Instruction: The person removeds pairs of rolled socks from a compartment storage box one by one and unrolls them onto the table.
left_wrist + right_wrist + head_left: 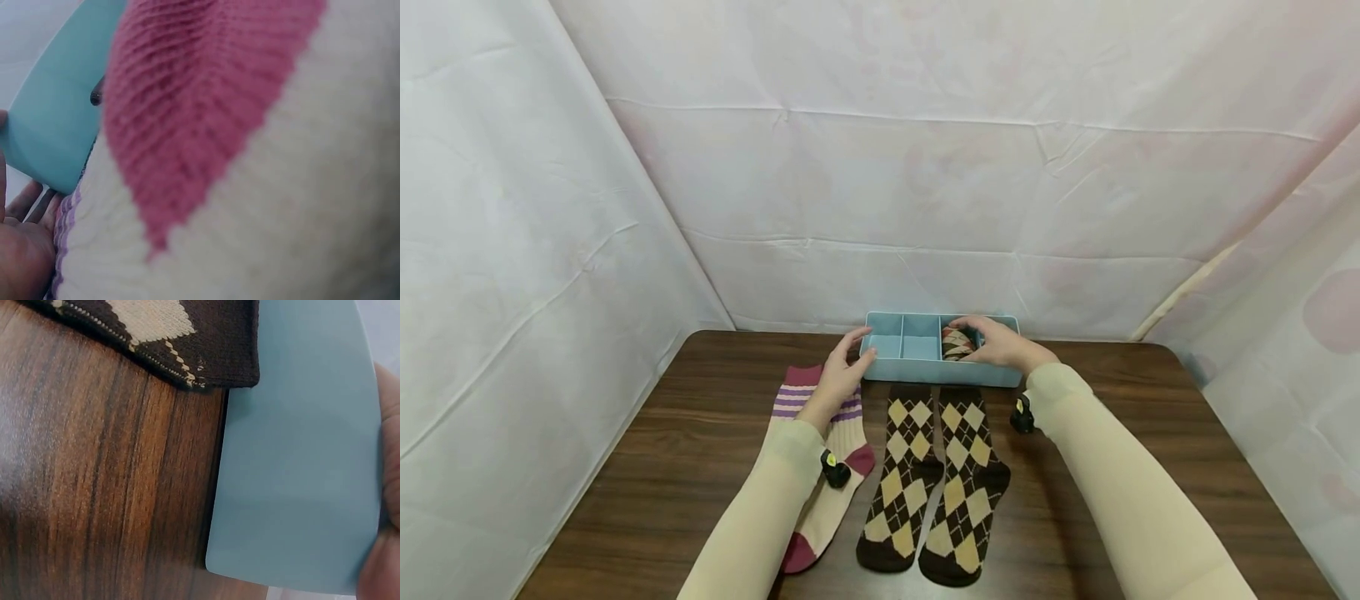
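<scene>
A light blue divided box [940, 371] stands at the back of the table. My right hand [1000, 343] reaches into its right part, thumb and fingers bent round a rolled argyle sock bundle [957, 343] in orange, cream and dark tones. At the box's left end is my left hand [838, 375], its fingers spread and loosely bent, fingertips right at the rim. Below that hand lie cream socks [831, 512] with burgundy cuff, heel and toe and purple stripes, partly hidden by the left arm. The left wrist view shows a burgundy heel [200, 106] close up.
Two brown-and-yellow argyle socks [898, 483] lie flat side by side in front of the box, cuffs close to its front wall [300, 469]. The brown wooden table [647, 467] meets pale hanging cloth [880, 183] at the back and sides.
</scene>
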`<state>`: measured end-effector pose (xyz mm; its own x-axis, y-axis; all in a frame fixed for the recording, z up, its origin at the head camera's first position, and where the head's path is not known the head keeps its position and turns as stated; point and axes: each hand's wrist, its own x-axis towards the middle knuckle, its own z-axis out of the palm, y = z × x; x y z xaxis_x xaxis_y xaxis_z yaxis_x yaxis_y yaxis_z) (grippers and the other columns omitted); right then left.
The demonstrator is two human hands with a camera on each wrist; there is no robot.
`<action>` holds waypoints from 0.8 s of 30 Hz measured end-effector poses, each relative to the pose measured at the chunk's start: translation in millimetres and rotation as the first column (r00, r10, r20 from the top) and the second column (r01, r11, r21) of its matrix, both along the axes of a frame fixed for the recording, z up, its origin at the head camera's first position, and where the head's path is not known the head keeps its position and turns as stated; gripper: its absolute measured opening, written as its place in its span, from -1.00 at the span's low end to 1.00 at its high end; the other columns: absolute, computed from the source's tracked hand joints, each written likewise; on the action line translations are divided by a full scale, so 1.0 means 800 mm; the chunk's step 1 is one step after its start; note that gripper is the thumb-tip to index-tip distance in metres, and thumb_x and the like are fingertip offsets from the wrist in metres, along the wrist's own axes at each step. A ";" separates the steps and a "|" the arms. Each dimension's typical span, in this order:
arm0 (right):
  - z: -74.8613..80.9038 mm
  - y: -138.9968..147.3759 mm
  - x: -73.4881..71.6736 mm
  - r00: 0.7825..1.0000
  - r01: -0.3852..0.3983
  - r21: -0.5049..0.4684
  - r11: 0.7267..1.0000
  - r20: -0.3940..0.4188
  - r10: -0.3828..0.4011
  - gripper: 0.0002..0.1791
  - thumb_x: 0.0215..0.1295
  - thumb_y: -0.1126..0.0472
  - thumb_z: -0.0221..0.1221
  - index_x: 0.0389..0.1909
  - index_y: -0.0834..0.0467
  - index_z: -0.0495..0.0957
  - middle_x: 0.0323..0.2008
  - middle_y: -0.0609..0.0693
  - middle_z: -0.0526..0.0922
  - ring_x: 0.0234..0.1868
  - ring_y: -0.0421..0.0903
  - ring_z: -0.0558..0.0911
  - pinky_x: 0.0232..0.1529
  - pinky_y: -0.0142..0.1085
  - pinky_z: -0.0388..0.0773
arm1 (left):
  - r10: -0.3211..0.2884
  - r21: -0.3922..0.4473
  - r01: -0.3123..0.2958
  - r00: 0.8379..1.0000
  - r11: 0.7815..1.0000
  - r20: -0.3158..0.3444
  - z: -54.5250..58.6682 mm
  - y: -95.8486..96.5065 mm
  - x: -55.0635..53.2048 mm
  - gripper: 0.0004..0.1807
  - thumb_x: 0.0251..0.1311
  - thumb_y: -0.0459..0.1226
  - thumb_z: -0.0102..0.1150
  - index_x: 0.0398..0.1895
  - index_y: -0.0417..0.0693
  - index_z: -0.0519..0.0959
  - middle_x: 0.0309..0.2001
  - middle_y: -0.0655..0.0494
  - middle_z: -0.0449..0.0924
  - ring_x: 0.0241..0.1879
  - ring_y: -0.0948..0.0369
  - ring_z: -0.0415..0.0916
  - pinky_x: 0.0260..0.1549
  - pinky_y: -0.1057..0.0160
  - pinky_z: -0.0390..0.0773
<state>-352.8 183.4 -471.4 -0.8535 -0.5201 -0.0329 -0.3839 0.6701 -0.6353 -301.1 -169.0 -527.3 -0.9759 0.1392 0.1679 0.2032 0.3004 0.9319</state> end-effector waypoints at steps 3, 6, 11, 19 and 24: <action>0.001 -0.001 0.000 1.000 0.011 0.022 1.000 0.001 -0.011 -0.15 0.41 0.23 0.47 0.65 0.13 0.33 0.66 0.33 0.20 0.64 0.40 0.19 0.52 0.36 0.24 | -0.004 0.002 0.004 1.000 1.000 -0.005 0.001 -0.001 -0.001 -0.39 0.63 0.00 0.21 0.65 0.20 0.39 0.61 -0.01 0.29 0.62 -0.08 0.19 0.45 -0.29 0.38; 0.004 -0.003 0.001 1.000 0.014 0.028 0.999 0.002 -0.014 -0.15 0.41 0.22 0.47 0.65 0.13 0.33 0.65 0.33 0.21 0.63 0.40 0.20 0.51 0.37 0.24 | -0.004 0.012 0.004 1.000 1.000 -0.008 -0.001 -0.001 -0.003 -0.40 0.63 -0.01 0.21 0.64 0.19 0.40 0.61 -0.01 0.30 0.62 -0.08 0.19 0.43 -0.30 0.39; 0.004 -0.003 0.000 1.000 0.015 0.013 1.000 0.002 -0.016 -0.15 0.39 0.26 0.48 0.63 0.16 0.34 0.63 0.32 0.26 0.62 0.39 0.23 0.51 0.35 0.26 | -0.002 0.024 0.002 1.000 1.000 -0.005 -0.001 -0.001 -0.004 -0.40 0.62 -0.01 0.24 0.63 0.20 0.41 0.62 -0.02 0.29 0.62 -0.11 0.20 0.43 -0.34 0.37; -0.002 -0.001 -0.002 1.000 0.022 0.013 1.000 0.000 -0.022 -0.14 0.39 0.24 0.49 0.65 0.15 0.33 0.63 0.34 0.23 0.63 0.40 0.20 0.52 0.35 0.25 | -0.006 0.005 0.005 1.000 1.000 0.023 0.000 0.001 -0.003 -0.38 0.62 0.04 0.21 0.66 0.24 0.38 0.63 0.00 0.27 0.61 -0.13 0.20 0.44 -0.33 0.37; 0.000 0.000 0.000 0.999 0.032 0.006 0.999 -0.005 -0.032 -0.15 0.39 0.24 0.49 0.63 0.15 0.35 0.64 0.35 0.22 0.63 0.41 0.19 0.51 0.37 0.25 | -0.010 0.006 0.010 1.000 1.000 0.026 0.001 0.003 -0.003 -0.37 0.62 0.07 0.20 0.66 0.27 0.37 0.64 0.01 0.26 0.62 -0.13 0.20 0.44 -0.32 0.38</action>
